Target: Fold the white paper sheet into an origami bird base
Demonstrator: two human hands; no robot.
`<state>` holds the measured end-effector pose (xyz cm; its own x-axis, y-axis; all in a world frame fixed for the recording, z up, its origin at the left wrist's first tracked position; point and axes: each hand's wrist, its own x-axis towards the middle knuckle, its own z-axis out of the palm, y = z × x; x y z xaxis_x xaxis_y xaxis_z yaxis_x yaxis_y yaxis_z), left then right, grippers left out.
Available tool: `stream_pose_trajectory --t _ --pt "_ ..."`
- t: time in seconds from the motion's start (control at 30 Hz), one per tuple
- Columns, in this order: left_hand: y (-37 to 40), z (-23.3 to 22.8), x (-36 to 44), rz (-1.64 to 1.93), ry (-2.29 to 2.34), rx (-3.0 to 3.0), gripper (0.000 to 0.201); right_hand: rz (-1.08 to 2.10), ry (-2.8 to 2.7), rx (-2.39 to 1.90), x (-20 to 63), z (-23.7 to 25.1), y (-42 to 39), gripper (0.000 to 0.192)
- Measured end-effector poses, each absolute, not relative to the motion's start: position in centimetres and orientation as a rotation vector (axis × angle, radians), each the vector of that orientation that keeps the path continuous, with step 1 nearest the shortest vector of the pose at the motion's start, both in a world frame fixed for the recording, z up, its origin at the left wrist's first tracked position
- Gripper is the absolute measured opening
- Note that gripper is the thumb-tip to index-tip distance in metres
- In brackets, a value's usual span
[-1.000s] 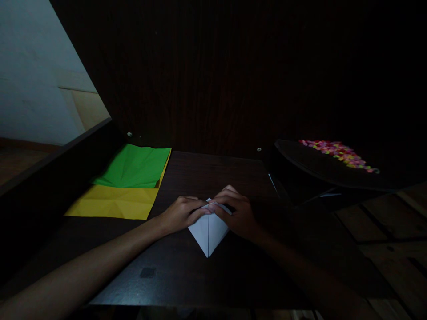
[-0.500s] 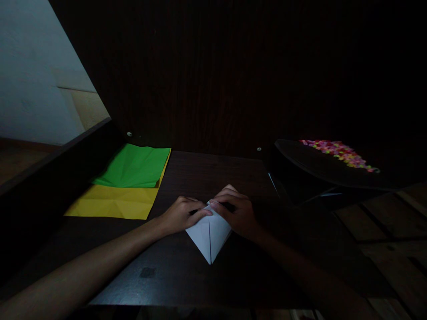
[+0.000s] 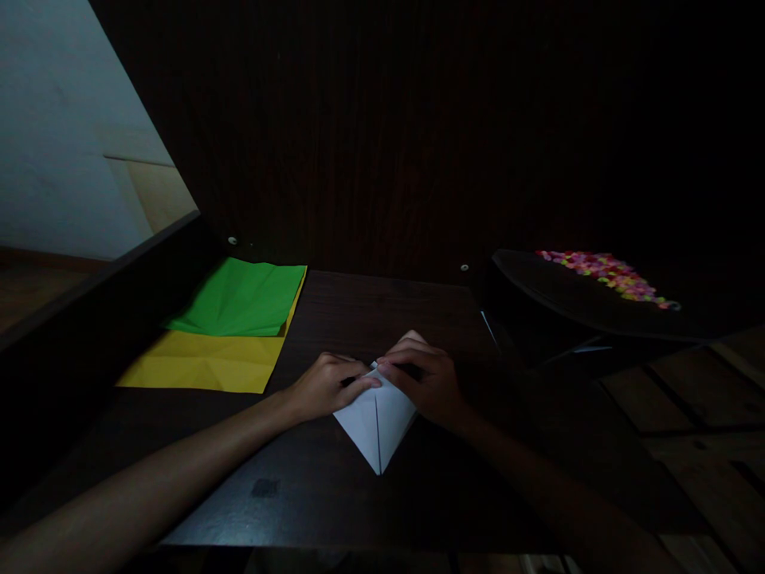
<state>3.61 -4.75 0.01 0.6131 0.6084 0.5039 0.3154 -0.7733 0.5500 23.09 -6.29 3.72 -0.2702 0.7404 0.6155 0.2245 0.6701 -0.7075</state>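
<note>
The folded white paper [image 3: 376, 422] lies flat on the dark table [image 3: 358, 319], its point toward the person. The left hand [image 3: 326, 387] and right hand [image 3: 427, 383] press fingertips on its far edge, pinning it, not clenched. Judgement: align edges on the centre crease before flattening. Green sheet [image 3: 242, 299] overlaps yellow sheet [image 3: 203, 363], well apart, far left.

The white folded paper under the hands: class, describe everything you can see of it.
The white folded paper looks thin and matte, creased into a kite-like shape whose sharp point aims toward the person. A straight seam runs down its middle where two flaps meet. It lies flat on the dark wooden table. The left hand and right hand press their fingers on its far end, hiding that part.
</note>
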Motion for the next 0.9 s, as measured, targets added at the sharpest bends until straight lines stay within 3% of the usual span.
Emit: stream_pose_trajectory --t 0.9 --pt "-4.88 -0.16 3.87 1.073 0.733 2.448 0.029 0.560 -1.809 -0.771 23.04 3.38 -6.31 0.006"
